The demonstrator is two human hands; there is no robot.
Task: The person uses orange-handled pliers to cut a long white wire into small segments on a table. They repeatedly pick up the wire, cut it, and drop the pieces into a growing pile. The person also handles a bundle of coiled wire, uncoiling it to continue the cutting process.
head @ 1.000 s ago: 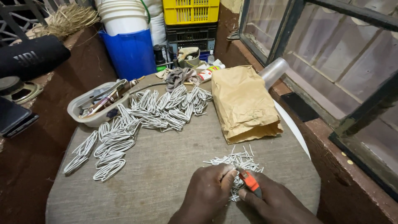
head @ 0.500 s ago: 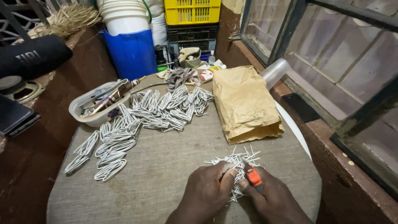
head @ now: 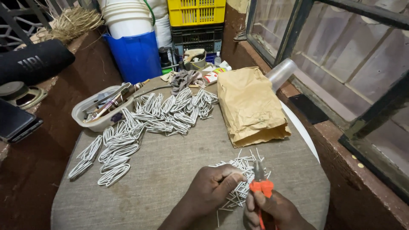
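At the bottom centre of the frame, the left hand [head: 211,190] pinches short white wire pieces [head: 240,181] from a pile on the cloth-covered table [head: 170,179]. The right hand [head: 277,208] grips orange-handled pliers [head: 260,185] closed, just beside the pile.

A round surface [head: 170,179] draped in grey cloth carries everything. Near 5 o'clock lies a heap of short white wire pieces [head: 240,170]. White wire loops [head: 140,127] spread from 9 round to 12 o'clock. A plastic tub [head: 91,121] of tools sits at 10 o'clock, and a brown paper bag [head: 249,106] lies at 2 o'clock.
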